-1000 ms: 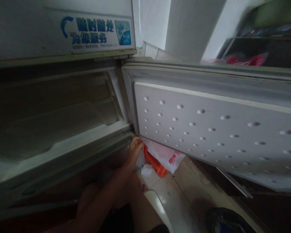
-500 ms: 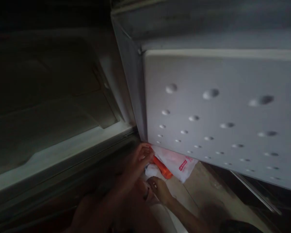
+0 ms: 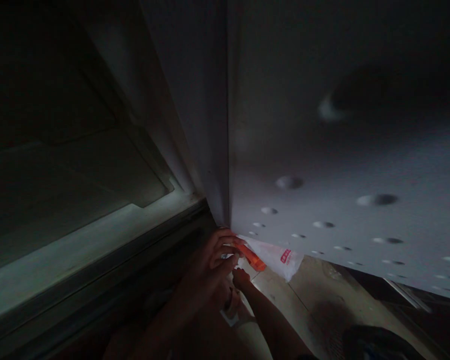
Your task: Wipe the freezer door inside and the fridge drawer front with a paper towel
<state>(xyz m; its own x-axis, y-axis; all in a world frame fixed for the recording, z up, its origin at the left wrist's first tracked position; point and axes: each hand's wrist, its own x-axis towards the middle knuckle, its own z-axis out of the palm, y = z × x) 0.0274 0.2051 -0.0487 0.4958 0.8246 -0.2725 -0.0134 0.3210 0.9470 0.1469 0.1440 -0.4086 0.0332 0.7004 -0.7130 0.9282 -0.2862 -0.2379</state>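
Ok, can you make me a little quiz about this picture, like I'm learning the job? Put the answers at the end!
1. Which hand is nearer the visible bottom corner of the bumpy door, left or right?

2. Pick one. What colour is the bright thing that shows beside the white bag?
a) green
b) orange
c) blue

3. True or false: the bumpy door is shut tight.

Key:
1. The left hand.
2. b
3. False: it stands open.
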